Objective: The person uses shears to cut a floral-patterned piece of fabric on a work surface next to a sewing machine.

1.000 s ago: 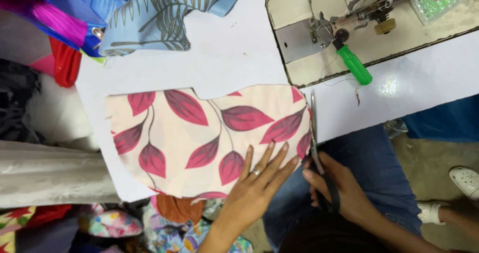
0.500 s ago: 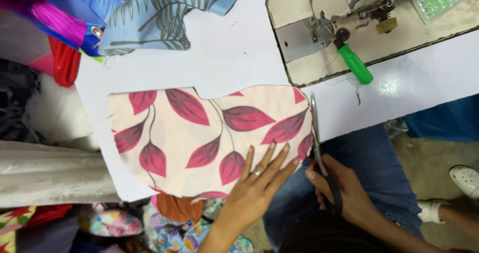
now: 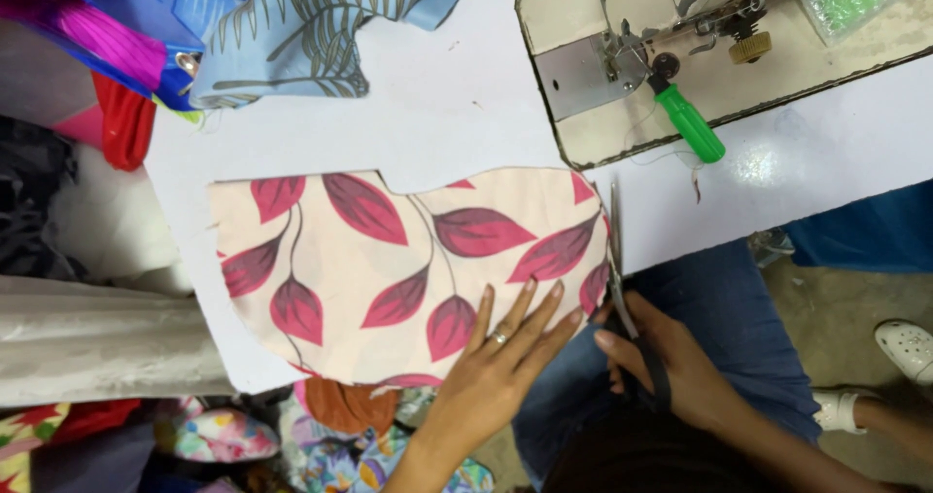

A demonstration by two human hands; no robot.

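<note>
So: since a second ago nothing's really moved, your left hand (image 3: 501,352) stays flat, fingers spread, pinning the leaf-print fabric (image 3: 408,269) on the bench (image 3: 466,104); right hand (image 3: 661,357) grips scissors (image 3: 618,260) at the fabric's right edge, cut barely advancing

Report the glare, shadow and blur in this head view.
Head view: even light; a bright glare patch on the white table right of the green-handled screwdriver; soft shadow under the left hand; leaf-print fabric sharp; right hand on scissors slightly soft.
</note>
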